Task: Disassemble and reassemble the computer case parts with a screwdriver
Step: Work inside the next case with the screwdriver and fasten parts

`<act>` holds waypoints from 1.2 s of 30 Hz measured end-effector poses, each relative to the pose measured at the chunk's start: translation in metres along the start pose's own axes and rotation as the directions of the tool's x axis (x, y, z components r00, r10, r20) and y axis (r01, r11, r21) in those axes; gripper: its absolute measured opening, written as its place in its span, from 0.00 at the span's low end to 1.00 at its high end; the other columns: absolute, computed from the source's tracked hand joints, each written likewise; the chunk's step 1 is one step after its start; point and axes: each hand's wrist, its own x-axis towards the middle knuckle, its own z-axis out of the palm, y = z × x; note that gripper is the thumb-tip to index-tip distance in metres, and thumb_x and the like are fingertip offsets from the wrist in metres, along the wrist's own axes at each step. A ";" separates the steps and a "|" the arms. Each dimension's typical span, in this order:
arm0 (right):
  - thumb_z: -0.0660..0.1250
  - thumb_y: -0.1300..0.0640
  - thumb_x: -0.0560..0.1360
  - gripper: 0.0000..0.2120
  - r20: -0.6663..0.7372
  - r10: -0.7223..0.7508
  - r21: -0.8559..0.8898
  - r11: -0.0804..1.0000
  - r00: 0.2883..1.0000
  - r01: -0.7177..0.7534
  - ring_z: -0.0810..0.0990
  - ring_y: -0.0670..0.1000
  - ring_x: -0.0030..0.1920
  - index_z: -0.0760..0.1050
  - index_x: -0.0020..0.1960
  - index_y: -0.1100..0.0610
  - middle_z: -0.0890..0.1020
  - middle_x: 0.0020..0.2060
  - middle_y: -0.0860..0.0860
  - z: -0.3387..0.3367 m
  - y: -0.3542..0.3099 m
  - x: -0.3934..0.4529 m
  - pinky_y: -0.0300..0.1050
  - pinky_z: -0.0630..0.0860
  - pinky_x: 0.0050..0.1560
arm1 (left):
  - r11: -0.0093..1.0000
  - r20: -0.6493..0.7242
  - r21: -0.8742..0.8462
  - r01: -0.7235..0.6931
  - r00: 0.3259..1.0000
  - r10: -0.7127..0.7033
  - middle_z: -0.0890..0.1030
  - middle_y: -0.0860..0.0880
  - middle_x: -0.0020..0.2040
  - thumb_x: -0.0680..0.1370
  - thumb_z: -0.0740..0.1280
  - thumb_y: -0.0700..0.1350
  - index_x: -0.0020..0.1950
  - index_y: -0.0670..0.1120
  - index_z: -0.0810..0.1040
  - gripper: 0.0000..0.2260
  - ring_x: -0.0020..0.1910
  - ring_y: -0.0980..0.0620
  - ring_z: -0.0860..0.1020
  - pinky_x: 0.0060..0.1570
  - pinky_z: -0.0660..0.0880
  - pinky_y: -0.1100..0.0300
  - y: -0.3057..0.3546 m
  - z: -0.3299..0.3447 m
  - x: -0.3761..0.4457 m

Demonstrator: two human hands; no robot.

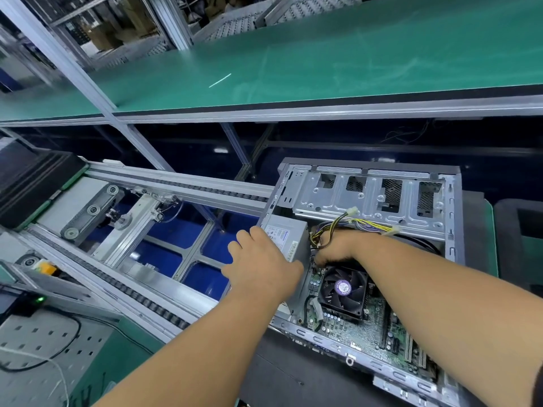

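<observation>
An open grey computer case [449, 207] lies on its side at the right of the view. Inside it a silver power supply [286, 230] sits in the near-left corner, with yellow and black cables [346, 223] coming out of it. My left hand [261, 265] rests on the power supply's outer edge, fingers curled over the case wall. My right hand [335, 248] reaches inside, fingers bent down beside the power supply, just above the black CPU fan [342, 289]. What its fingertips hold is hidden. The green motherboard [367, 330] lies below the fan. No screwdriver is in view.
A roller conveyor frame [147, 251] runs to the left of the case, with blue floor showing through it. A green shelf [323, 60] spans the back. At the lower left, a black cable crosses a perforated grey plate [44, 342]. A dark pad [520, 230] lies at the right.
</observation>
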 end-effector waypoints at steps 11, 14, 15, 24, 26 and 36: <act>0.70 0.58 0.72 0.15 0.023 -0.083 0.104 0.991 0.996 0.080 0.79 0.55 0.44 0.79 0.56 0.63 0.84 0.49 0.62 0.001 -0.007 -0.008 0.58 0.80 0.54 | 0.993 0.021 -0.072 -0.095 0.995 0.097 0.54 0.45 0.81 0.65 0.58 0.80 0.79 0.65 0.40 0.49 0.77 0.39 0.57 0.66 0.61 0.33 -0.032 0.023 -0.006; 0.70 0.54 0.72 0.12 -0.012 -0.053 0.106 0.993 0.999 0.054 0.82 0.57 0.48 0.80 0.53 0.58 0.85 0.49 0.59 0.014 -0.009 -0.009 0.56 0.81 0.55 | 0.992 0.078 -0.125 0.006 0.997 0.004 0.58 0.47 0.81 0.60 0.52 0.86 0.80 0.58 0.33 0.59 0.77 0.41 0.61 0.68 0.61 0.33 -0.044 0.025 -0.012; 0.70 0.52 0.72 0.11 -0.020 -0.026 0.108 0.994 0.999 0.028 0.82 0.57 0.50 0.80 0.51 0.56 0.85 0.49 0.57 0.019 -0.009 -0.008 0.53 0.80 0.55 | 0.993 0.078 -0.114 0.008 0.997 0.001 0.60 0.48 0.80 0.60 0.50 0.86 0.81 0.56 0.35 0.60 0.77 0.42 0.62 0.68 0.62 0.34 -0.045 0.025 -0.014; 0.57 0.45 0.79 0.30 -0.042 0.166 -0.150 0.974 0.985 -0.171 0.64 0.61 0.76 0.64 0.78 0.55 0.63 0.79 0.57 0.034 -0.037 -0.045 0.57 0.67 0.74 | 0.980 0.062 -0.161 -0.114 0.990 0.126 0.67 0.50 0.73 0.69 0.55 0.79 0.81 0.57 0.34 0.51 0.71 0.46 0.69 0.64 0.72 0.43 -0.061 0.027 -0.012; 0.56 0.46 0.80 0.21 -0.176 0.082 0.035 0.996 0.981 -0.077 0.76 0.54 0.66 0.74 0.70 0.46 0.75 0.71 0.50 0.033 -0.039 -0.061 0.51 0.75 0.65 | 0.973 0.096 -0.210 -0.092 0.989 0.114 0.66 0.50 0.74 0.67 0.56 0.80 0.82 0.56 0.39 0.53 0.72 0.47 0.68 0.65 0.72 0.43 -0.062 0.025 -0.008; 0.70 0.32 0.72 0.27 -0.386 0.095 0.536 0.833 0.917 0.139 0.80 0.47 0.53 0.71 0.66 0.42 0.80 0.58 0.43 0.039 -0.059 -0.040 0.51 0.79 0.55 | 0.901 0.065 -0.372 -0.222 0.962 0.264 0.64 0.54 0.79 0.69 0.56 0.80 0.83 0.56 0.43 0.50 0.74 0.51 0.68 0.64 0.71 0.50 -0.084 0.024 -0.005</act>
